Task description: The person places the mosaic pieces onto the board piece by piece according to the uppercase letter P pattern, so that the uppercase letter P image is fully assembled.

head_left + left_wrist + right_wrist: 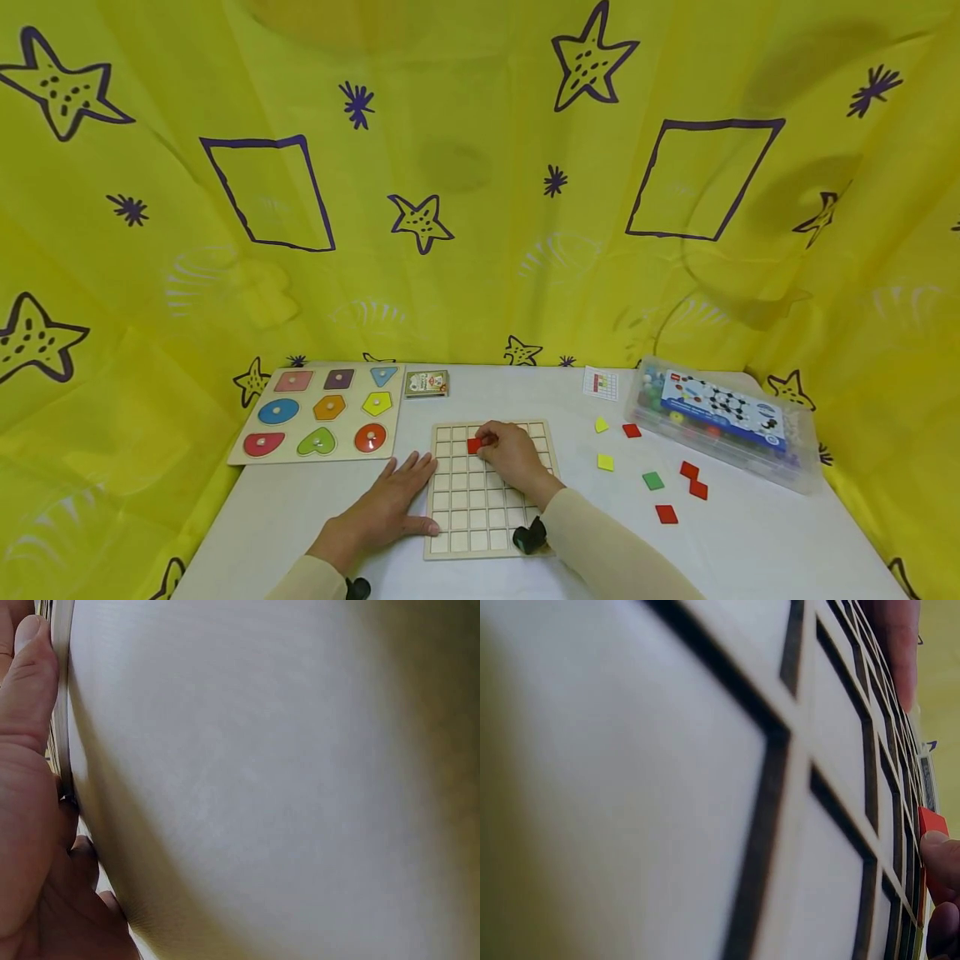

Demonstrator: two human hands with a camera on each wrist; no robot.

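A pale wooden grid board (459, 501) lies on the white table in the middle of the head view. My right hand (515, 457) is over its upper part and pinches a small red square tile (473, 447). In the right wrist view the thumb presses against that red tile (932, 820), and thin red and green-yellow edges show below it at the board; the hand hides most of them. At the board's left side my left hand (384, 507) lies flat with spread fingers, thumb and fingertips touching the rim.
Right of the board lie loose tiles: a green one (653, 481), yellow ones (605, 462) and several red ones (666, 514). Behind them are a patterned card (602, 383) and a clear plastic box (723, 425). A shape puzzle (315, 417) and a small card box (427, 383) stand left.
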